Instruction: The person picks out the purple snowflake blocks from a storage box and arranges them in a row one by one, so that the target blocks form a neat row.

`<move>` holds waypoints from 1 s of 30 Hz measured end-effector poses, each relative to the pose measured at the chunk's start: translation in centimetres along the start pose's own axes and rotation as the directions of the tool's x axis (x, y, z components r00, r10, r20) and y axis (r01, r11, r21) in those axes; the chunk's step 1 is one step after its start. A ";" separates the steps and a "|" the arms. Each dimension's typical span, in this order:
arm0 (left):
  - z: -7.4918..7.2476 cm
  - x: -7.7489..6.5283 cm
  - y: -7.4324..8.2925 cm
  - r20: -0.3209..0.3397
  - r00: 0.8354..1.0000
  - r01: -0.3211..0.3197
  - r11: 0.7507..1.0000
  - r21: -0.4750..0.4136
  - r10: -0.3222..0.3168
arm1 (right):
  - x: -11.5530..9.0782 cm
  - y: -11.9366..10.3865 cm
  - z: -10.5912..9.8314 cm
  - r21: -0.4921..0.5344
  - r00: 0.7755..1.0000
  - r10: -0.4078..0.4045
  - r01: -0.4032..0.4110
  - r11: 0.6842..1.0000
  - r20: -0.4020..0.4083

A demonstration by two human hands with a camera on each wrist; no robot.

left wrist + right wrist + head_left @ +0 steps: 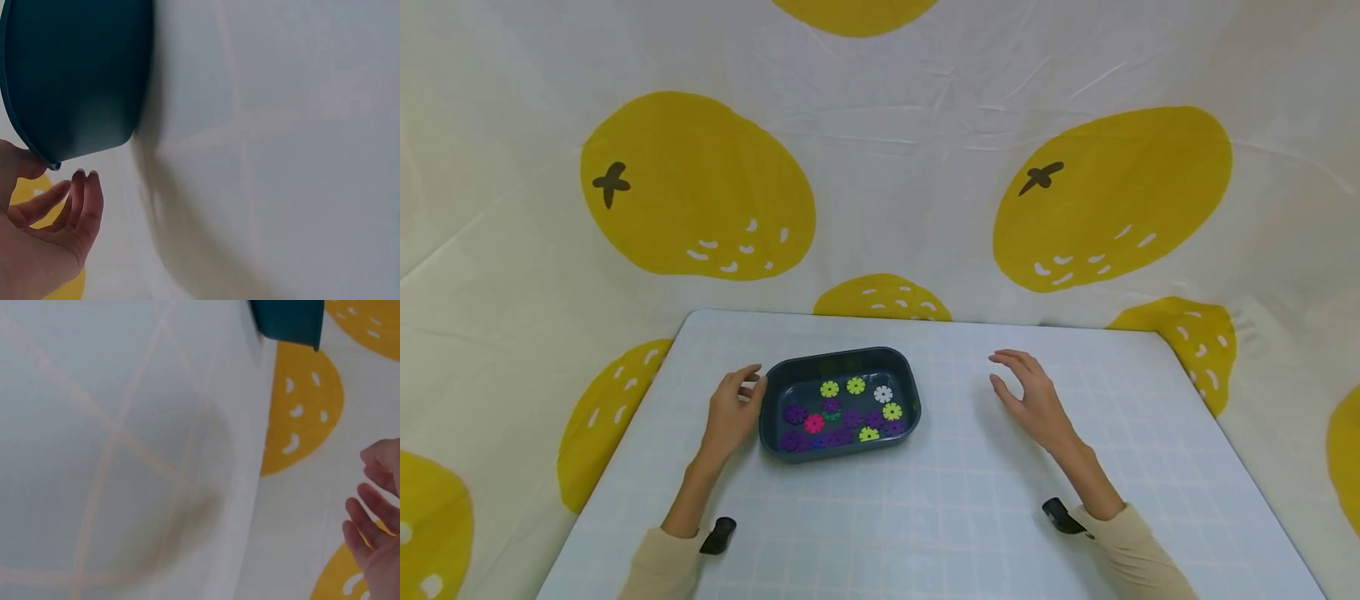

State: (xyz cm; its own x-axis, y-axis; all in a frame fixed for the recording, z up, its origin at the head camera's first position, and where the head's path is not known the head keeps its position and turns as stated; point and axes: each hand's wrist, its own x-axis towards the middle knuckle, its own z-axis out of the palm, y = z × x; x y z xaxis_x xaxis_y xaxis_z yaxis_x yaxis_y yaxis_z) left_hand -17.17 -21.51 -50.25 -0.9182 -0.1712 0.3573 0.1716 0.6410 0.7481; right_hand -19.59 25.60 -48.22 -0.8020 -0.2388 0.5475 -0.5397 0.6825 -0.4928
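A dark teal plastic tray with rounded corners sits on the table, left of centre. Inside lie several small notched discs, among them purple ones, yellow-green ones, a pink one and a white one. My left hand is at the tray's left end. In the left wrist view its thumb is right at the tray's rim, while the fingers curve loosely below, apart from the wall. To the tray's right, my right hand hovers above the table with fingers loosely bent, holding nothing.
A white table with a faint grid carries the tray. Behind it hangs a pale cloth printed with large yellow fruit. Each wrist wears a black device, one on the left and one on the right.
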 end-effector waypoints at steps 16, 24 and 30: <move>-0.1 -0.3 0.3 0.178 0.943 0.328 0.862 -0.386 -0.280 | 1.1 -2.9 3.0 0.131 0.997 -0.023 0.013 0.991 0.072; -0.3 0.0 0.2 0.240 0.911 0.410 0.795 -0.448 -0.334 | 1.7 -4.9 4.8 0.175 0.992 -0.013 -0.009 0.984 0.123; -0.2 0.1 -0.2 0.247 0.901 0.433 0.778 -0.456 -0.356 | 2.2 -6.3 6.5 0.238 0.987 -0.035 -0.003 0.971 0.159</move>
State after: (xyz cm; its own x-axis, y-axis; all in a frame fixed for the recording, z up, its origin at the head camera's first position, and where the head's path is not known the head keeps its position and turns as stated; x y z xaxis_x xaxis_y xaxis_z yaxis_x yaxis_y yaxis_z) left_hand -17.21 -21.78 -50.25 -0.9768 -0.1975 -0.0830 -0.1010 0.0830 0.9914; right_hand -19.67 16.31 -48.30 -0.8129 -0.3700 0.4498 -0.5823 0.4995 -0.6414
